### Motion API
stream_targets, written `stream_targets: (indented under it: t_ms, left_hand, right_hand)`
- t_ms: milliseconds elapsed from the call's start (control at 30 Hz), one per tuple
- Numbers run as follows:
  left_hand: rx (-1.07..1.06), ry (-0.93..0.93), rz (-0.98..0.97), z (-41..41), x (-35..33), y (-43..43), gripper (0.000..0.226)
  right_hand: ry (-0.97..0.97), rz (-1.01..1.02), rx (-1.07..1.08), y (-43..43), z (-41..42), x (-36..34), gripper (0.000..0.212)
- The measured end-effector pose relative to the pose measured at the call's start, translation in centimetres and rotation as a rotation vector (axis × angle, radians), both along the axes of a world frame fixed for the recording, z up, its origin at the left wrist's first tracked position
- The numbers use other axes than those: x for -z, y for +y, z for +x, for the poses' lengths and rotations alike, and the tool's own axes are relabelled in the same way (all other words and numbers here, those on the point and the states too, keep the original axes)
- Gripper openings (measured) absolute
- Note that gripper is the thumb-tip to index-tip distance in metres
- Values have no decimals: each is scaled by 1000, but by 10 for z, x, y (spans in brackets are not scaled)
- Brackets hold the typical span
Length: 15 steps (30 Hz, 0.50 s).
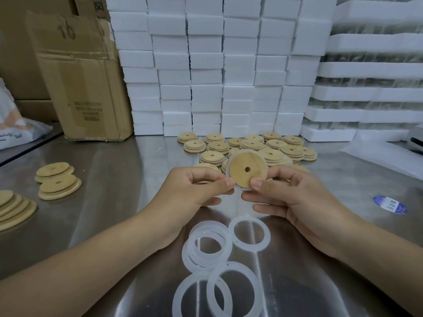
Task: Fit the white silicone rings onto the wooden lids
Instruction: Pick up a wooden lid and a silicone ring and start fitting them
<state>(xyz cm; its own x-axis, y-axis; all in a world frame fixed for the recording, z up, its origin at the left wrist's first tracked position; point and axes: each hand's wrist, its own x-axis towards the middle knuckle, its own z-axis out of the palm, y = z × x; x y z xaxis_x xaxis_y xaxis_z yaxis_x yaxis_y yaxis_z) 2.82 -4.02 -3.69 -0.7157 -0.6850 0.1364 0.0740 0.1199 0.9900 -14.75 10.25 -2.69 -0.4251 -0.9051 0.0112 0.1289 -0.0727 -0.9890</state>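
Both hands hold one round wooden lid (246, 167) with a centre hole, tilted up above the steel table. A white silicone ring (230, 161) shows around the lid's rim. My left hand (196, 191) pinches its left edge between thumb and fingers. My right hand (290, 197) pinches its lower right edge, thumb on the face. Several loose white silicone rings (250, 233) lie overlapping on the table below my hands. A pile of wooden lids (249, 146) sits behind the held lid.
More wooden lids (58, 181) lie in small stacks at the left, some at the left edge (13, 209). White foam blocks (215, 72) form a wall at the back. A cardboard box (82, 83) leans at the back left. A blue label (390, 204) lies at the right.
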Motion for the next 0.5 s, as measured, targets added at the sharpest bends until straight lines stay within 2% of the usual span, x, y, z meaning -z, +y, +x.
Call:
stream_targets:
  t_ms: [167, 233, 367, 500]
  left_hand:
    - [27, 40, 76, 3, -4, 0, 31]
    - [24, 60, 84, 3, -4, 1, 27]
    - [31, 107, 130, 4, -5, -1, 27]
    - [100, 92, 122, 5, -7, 1, 42]
  right_hand:
    - [-6, -5, -44, -1, -1, -1, 58]
    - [-9, -4, -70, -1, -2, 0, 57]
    - [-16, 11, -151, 0, -5, -2, 46]
    - [-13, 45, -184, 0, -6, -3, 38]
